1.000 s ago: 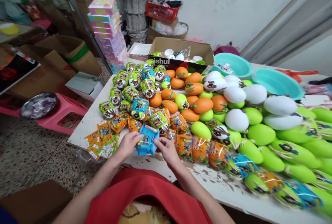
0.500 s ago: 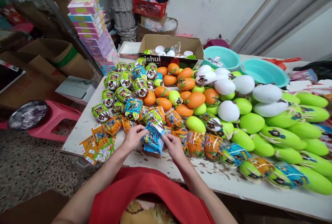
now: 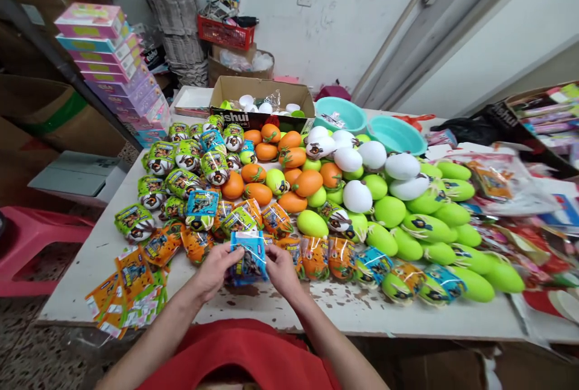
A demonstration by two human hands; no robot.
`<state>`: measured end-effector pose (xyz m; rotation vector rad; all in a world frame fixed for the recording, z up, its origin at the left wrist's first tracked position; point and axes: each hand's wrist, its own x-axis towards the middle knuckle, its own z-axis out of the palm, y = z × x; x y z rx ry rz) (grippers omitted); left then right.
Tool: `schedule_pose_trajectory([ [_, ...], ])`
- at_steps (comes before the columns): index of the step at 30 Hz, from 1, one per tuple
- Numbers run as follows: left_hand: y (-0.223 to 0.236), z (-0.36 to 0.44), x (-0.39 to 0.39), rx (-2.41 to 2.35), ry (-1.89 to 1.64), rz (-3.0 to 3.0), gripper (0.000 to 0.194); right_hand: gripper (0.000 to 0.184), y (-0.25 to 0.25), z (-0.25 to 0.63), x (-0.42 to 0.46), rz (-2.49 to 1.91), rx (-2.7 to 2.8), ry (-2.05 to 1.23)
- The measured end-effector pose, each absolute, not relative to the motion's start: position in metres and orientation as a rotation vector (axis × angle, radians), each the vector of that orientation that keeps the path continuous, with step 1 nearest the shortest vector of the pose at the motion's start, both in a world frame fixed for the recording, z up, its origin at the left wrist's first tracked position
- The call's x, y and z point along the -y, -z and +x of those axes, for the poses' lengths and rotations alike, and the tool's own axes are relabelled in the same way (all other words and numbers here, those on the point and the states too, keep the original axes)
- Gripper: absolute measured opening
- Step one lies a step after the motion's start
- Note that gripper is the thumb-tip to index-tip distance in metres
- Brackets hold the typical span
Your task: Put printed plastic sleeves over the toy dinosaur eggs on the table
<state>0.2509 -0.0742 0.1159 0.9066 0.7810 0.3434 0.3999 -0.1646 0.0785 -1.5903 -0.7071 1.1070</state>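
A blue printed plastic packet (image 3: 249, 257) is held upright between my two hands, just above the front of the table. My left hand (image 3: 216, 270) pinches its left side with the thumb on the face. At its right edge, the fingers of my right hand (image 3: 281, 268) are closed on the packet. Behind the packet lie wrapped eggs in orange bags (image 3: 315, 257), bare orange eggs (image 3: 308, 183) and green eggs (image 3: 312, 223). Left of my left hand, flat orange packets and small printed cards (image 3: 133, 278) lie in a loose pile.
Wrapped green-and-white eggs (image 3: 134, 222) cover the table's left side; white eggs (image 3: 357, 196) and more green ones fill the right. At the back stand an open carton (image 3: 266, 90) and two turquoise basins (image 3: 398, 135). A stack of boxes (image 3: 113, 85) rises at the left.
The view has swung to the right, bringing a carton and clutter at the right into sight. The blue packet is now turned with its printed face more squarely toward me, still in both hands.
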Motion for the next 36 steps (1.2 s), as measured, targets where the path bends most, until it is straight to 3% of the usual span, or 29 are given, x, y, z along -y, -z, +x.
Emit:
schedule_pose_trajectory([
  [8, -0.129, 0.268, 0.06, -0.631, -0.436, 0.64, 0.036, 0.035, -0.078, 0.435, 0.16, -1.581, 0.588, -1.124],
  [15, -0.109, 0.272, 0.059, -0.723, -0.456, 0.511, 0.032, 0.051, -0.082, 0.501, 0.172, -1.694, 0.39, -0.883],
  [23, -0.104, 0.27, 0.056, -0.687, -0.417, 0.414, 0.03, 0.053, -0.061, 0.512, 0.182, -1.772, 0.379, -0.855],
  [28, -0.107, 0.271, 0.051, -0.575, -0.342, 0.323, 0.047, 0.056, -0.05, 0.506, 0.18, -1.898, 0.511, -0.826],
  [36, -0.102, 0.264, 0.058, -0.806, -0.433, 0.404, 0.028, 0.043, -0.047, 0.542, 0.19, -2.442, 0.783, -0.306],
])
